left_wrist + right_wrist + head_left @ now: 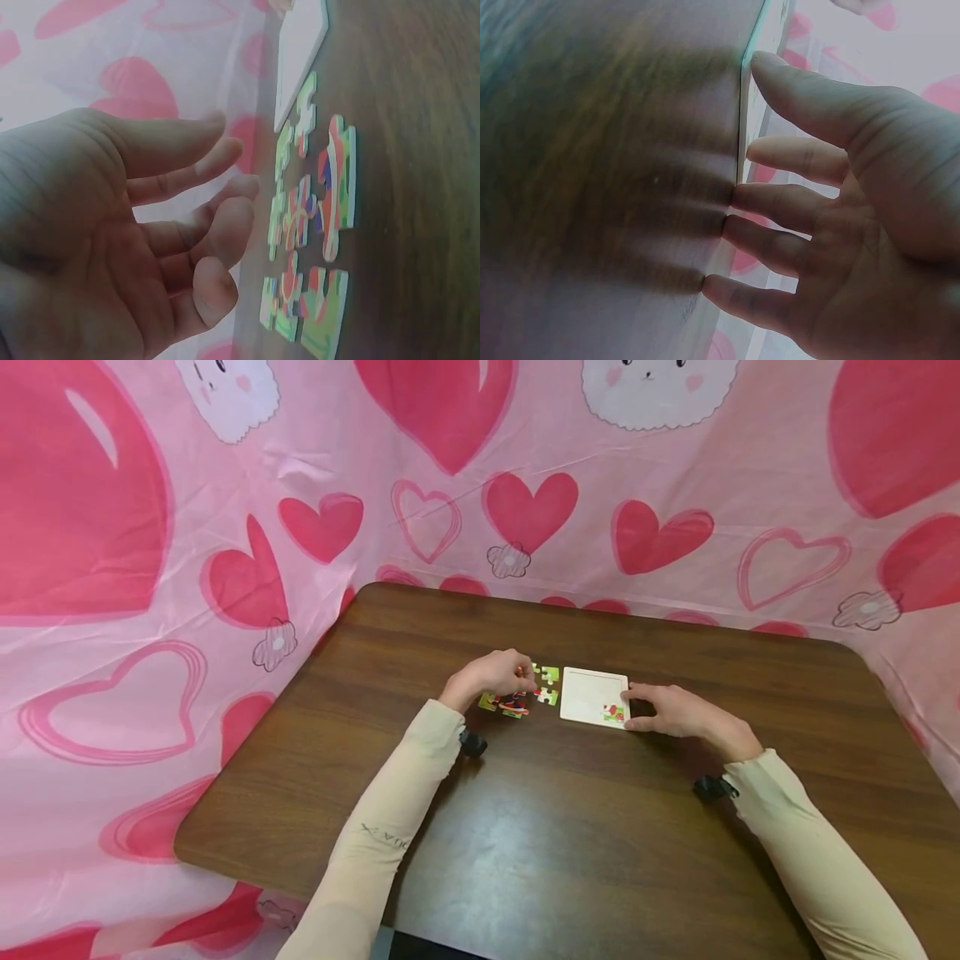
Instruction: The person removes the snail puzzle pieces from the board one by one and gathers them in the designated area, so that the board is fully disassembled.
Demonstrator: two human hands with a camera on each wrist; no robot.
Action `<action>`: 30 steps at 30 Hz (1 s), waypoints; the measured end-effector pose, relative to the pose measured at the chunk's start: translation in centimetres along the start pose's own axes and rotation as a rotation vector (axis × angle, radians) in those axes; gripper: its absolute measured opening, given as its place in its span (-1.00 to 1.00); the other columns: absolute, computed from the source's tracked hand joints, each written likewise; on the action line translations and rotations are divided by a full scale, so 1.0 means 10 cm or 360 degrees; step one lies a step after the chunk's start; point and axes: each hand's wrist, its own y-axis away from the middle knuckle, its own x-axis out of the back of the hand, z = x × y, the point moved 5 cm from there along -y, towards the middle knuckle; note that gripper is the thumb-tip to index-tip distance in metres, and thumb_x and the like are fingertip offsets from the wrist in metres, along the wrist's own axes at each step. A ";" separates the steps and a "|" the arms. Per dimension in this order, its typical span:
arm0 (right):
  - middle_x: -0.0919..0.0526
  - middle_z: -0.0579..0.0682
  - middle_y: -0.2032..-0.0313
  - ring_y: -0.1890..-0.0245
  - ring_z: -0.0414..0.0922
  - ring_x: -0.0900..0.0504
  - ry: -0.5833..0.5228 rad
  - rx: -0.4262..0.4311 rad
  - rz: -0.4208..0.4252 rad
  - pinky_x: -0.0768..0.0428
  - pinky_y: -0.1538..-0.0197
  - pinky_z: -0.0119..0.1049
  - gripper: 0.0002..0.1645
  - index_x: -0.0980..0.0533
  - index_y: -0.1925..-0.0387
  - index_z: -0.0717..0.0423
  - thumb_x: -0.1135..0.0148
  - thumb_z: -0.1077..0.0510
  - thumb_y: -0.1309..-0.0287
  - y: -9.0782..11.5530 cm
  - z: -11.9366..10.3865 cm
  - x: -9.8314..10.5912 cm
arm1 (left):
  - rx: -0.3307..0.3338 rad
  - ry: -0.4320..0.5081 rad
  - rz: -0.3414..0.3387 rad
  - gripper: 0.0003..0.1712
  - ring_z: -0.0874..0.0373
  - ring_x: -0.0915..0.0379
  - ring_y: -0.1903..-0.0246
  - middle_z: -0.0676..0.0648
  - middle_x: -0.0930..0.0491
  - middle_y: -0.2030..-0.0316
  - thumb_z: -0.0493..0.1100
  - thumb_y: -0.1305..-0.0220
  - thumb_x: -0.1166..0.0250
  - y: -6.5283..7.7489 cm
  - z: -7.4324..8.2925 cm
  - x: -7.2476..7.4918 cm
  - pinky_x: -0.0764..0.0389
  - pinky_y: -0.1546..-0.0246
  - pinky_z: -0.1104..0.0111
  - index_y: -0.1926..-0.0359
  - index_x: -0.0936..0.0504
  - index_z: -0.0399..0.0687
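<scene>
A light wooden puzzle tray lies on the table, with one green-and-red puzzle piece in its near right corner. At the tray's right edge is my right hand; its thumb and index fingertip touch that edge, and the other fingertips rest on the table beside it. My left hand hovers over several loose puzzle pieces left of the tray and hides some in the head view. In the left wrist view its fingers are loosely bent with nothing between them, beside the colourful pieces.
The dark brown wooden table has rounded corners. Pink cloth with hearts hangs behind and to the left of it. Both wrists wear a small black camera over beige sleeves.
</scene>
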 end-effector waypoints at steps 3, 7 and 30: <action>-0.20 0.36 -0.42 -0.38 0.33 -0.26 0.0007 -0.0005 0.0003 -0.26 -0.32 0.27 -0.20 -0.34 -0.35 0.20 -0.26 -0.16 -0.23 0.00 0.00 0.00 | -0.0031 -0.0024 0.0016 -0.80 0.22 -0.38 0.49 0.02 -0.53 0.42 0.00 -0.38 -0.22 -0.01 0.07 0.00 -0.40 0.43 0.39 0.16 -0.62 0.00; -0.22 0.35 -0.41 -0.36 0.32 -0.28 0.0011 -0.0003 0.0005 -0.27 -0.31 0.27 -0.21 -0.34 -0.35 0.20 -0.27 -0.15 -0.23 0.01 0.00 0.00 | -0.0061 -0.0043 0.0043 -0.77 0.22 -0.43 0.47 0.00 -0.58 0.39 0.02 -0.38 -0.22 -0.05 0.15 -0.01 -0.43 0.38 0.39 0.12 -0.61 0.00; -0.29 0.37 -0.37 -0.29 0.31 -0.39 0.0008 -0.0012 0.0004 -0.33 -0.27 0.29 -0.21 -0.38 -0.32 0.18 -0.30 -0.17 -0.19 -0.01 0.00 0.03 | -0.0168 -0.0194 0.0071 -0.70 0.20 -0.57 0.15 0.01 -0.67 0.12 0.02 -0.33 -0.27 -0.44 0.71 -0.40 -0.51 0.13 0.36 -0.01 -0.57 0.04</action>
